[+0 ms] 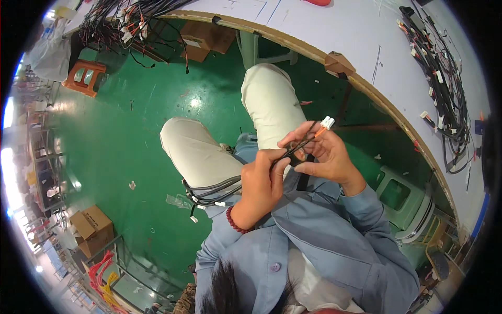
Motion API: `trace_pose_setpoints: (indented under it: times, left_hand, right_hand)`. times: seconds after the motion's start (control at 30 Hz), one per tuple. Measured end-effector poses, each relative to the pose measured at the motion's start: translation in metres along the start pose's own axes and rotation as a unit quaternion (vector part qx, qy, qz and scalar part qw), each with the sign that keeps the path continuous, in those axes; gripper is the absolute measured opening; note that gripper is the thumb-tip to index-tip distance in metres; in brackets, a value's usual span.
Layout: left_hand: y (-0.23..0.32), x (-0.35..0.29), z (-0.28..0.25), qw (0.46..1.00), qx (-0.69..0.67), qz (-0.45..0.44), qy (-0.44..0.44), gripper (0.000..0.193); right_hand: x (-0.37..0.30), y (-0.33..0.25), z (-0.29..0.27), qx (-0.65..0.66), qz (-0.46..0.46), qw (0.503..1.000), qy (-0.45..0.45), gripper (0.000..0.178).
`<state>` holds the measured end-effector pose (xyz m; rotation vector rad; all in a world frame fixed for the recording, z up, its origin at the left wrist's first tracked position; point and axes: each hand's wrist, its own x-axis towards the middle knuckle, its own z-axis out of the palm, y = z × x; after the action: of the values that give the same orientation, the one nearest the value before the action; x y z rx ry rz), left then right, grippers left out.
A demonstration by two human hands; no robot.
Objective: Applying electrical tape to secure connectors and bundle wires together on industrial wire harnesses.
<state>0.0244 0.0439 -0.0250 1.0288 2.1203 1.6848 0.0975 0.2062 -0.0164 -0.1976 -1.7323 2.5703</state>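
Note:
Above my lap, my left hand [261,178] pinches a thin black cable [293,148], its thumb and forefinger pressed together. Up and to the right, the cable ends in orange wires and a white connector [327,123], which stands above the fingers of my right hand [329,157]. Between both hands sits a small black ring-like piece [298,157], perhaps a roll of tape, with my right thumb and fingers closed around it. Its far side is partly hidden by fingers. A bundle of black cables [214,187] with several white connectors lies across my left thigh, running toward my left hand.
A curved white table [334,36] arcs ahead and to the right. Cable bundles lie on it at the right [439,83] and far left [125,26]. On the green floor stand an orange stool [85,77], a cardboard box [93,230] and a pale green stool [402,196].

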Motion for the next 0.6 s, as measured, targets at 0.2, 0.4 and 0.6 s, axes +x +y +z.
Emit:
trace_pose_setpoints:
  times: [0.2, 0.4, 0.6]
  left_hand:
    - [0.001, 0.005, -0.008, 0.949, -0.238, -0.193, 0.078, 0.015]
    - [0.016, 0.01, -0.019, 0.962, -0.144, -0.224, -0.061, 0.018]
    - [0.022, 0.014, -0.014, 0.988, -0.071, -0.135, 0.0, 0.014]
  right_hand:
    - [-0.009, 0.001, 0.005, 0.073, 0.019, 0.996, 0.042, 0.065]
    - [-0.008, 0.003, 0.007, 0.028, 0.019, 0.996, 0.077, 0.067]
    - [-0.01, -0.01, 0.011, -0.159, -0.062, 0.981, 0.093, 0.062]
